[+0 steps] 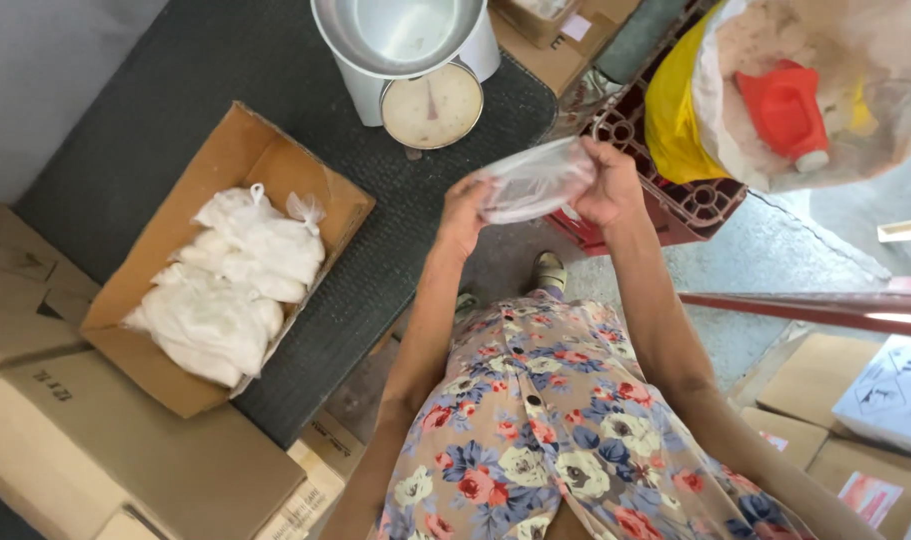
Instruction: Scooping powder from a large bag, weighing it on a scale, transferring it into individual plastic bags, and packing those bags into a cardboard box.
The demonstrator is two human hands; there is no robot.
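Item in hand: a small clear, empty-looking plastic bag [535,180], held between both hands above the floor, in front of the person's floral dress.
Left hand [463,215]: fingers curled and pinching the bag's left edge.
Right hand [607,180]: fingers closed over the bag's right end, thumb side pressing the film.
Work done: an open brown cardboard box [190,250] on the dark mat already held several knotted white filled bags [230,290], piled together.
Work left: judged early for this bag; it appeared unfilled and not yet knotted.
Scale: a white dial scale with a round metal pan [415,60] stood just beyond the hands; the pan looked bare.
Supply: a large open sack of pale powder with a red plastic scoop [783,112] sat in a dark red crate [695,200] to the right.
Hidden: the bag's mouth could not be made out behind the fingers; the sack and scale were cut off at the frame's top edge; the dial reading was too small to tell.
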